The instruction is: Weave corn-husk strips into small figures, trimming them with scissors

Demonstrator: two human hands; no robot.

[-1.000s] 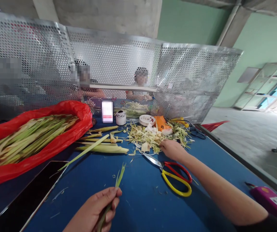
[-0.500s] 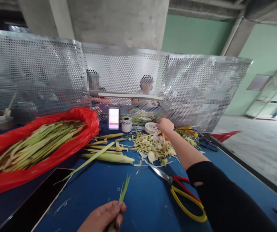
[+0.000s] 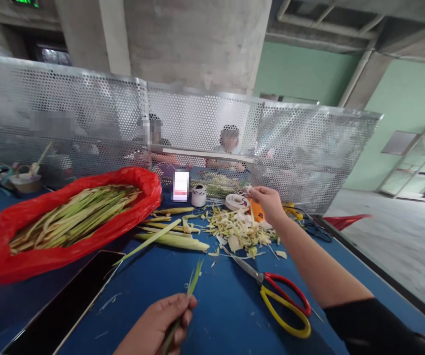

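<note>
Left hand sits left of the scissors, thumb and fingers pinching a green leaf strip, frayed tip up. Right hand is beyond the scissors, fingertips closed on a wispy white strand. Scrap pile lies just past the blades, in front of white roll and orange packet. Left of the scissors: loose husks, dark tablet, red bag of leaves. Perforated screen bars the far side.
</note>
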